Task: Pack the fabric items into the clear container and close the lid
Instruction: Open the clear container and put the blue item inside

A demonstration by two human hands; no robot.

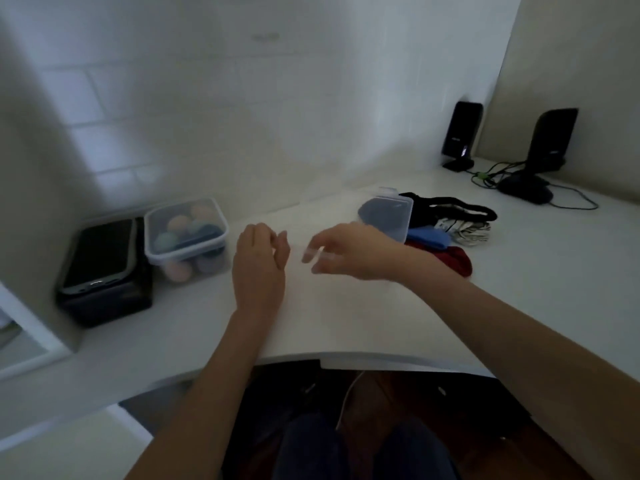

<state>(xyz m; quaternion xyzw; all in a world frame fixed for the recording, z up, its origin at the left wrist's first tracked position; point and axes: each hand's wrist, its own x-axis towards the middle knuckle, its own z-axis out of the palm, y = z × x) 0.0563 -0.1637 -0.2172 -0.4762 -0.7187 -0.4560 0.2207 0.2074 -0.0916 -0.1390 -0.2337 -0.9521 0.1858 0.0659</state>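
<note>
The clear container (pixel 398 216) stands on the white desk (pixel 346 317) at the right, with a dark fabric item (pixel 379 213) inside; a clear flap shows at its far edge. Beside it lie loose fabric items: a black one (pixel 450 207), a blue one (pixel 427 237), a red one (pixel 453 259) and a striped white one (pixel 472 232). My right hand (pixel 349 252) hovers just in front of the container, fingers spread and blurred, with nothing seen in it. My left hand (pixel 259 261) is a short way to its left, fingers loosely curled and holding nothing.
A second clear container (pixel 187 233), lid on, holds coloured balls at the left. Next to it a black box (pixel 104 275) carries a phone. Two black speakers (pixel 462 133) and a mouse with cables (pixel 524 190) are at the back right. The desk's front edge curves near my lap.
</note>
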